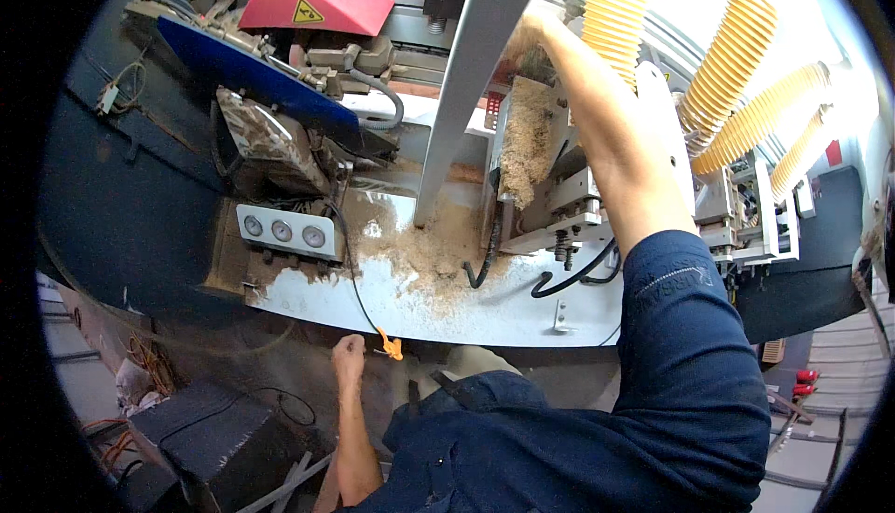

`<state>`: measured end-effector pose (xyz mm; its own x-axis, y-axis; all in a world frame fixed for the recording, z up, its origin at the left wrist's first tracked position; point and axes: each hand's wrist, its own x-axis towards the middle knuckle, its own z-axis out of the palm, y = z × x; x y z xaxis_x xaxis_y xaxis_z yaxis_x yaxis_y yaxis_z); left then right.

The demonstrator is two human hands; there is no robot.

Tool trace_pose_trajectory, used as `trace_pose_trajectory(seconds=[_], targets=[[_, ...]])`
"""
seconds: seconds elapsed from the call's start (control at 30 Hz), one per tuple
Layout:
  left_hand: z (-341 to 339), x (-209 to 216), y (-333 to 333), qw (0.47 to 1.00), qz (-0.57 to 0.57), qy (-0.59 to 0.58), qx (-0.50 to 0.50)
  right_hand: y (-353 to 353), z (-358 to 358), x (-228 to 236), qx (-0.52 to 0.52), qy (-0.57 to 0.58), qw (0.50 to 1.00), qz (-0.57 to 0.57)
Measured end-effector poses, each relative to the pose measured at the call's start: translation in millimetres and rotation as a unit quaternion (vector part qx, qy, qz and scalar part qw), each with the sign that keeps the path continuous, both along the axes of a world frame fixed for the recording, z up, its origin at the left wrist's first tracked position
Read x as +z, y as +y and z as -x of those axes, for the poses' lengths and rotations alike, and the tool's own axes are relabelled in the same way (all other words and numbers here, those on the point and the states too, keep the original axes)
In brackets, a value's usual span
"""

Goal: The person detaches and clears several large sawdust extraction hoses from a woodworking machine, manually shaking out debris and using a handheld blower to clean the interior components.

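My right arm reaches far into the machine. My right hand (528,36) is smeared by motion and partly behind a grey upright bar (475,75), so its fingers cannot be made out. Just below it, a machine block (530,140) is thickly coated with sawdust. Low at the front, my left hand (349,355) is curled into a loose fist with nothing visible in it. Close to its right, apart from it, an orange tool (390,346) hangs on a thin black hose (351,257).
Sawdust (438,252) lies scattered over the white machine bed (410,322). A panel with three gauges (282,230) stands left, below a blue plate (256,80) and a red hood (322,0). Yellow ribbed hoses (732,52) rise at right. A dark box (219,434) sits on the floor.
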<state>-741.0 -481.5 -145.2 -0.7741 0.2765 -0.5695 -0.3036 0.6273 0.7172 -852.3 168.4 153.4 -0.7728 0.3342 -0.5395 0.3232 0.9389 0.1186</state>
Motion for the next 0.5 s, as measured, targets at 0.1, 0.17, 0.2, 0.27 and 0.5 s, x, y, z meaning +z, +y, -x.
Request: trace_pose_trajectory(seconds=[0.1, 0.17, 0.2, 0.27, 0.5], targets=[[-2.5, 5.6, -6.7, 0.999, -0.023, 0.021, 0.017, -19.3, -5.9, 7.0, -0.033, 0.065, 0.997, 0.033], [-2.1, -6.0, -13.9, 0.999, -0.029, 0.022, 0.019, -47.9, -8.1, 35.2, -0.038, 0.109, 0.992, -0.052], [-1.4, -7.3, -11.0, 0.999, -0.028, 0.025, 0.009, -41.6, -13.4, 33.0, 0.098, 0.081, 0.974, -0.188], [3.2, 2.0, -8.8, 0.999, -0.032, 0.015, 0.01, -42.2, -30.8, 40.9, -0.027, 0.23, 0.971, -0.065], [14.5, -5.6, -14.2, 0.998, -0.065, 0.001, 0.011, -60.5, -45.2, 89.6, -0.199, 0.13, 0.971, 0.033]])
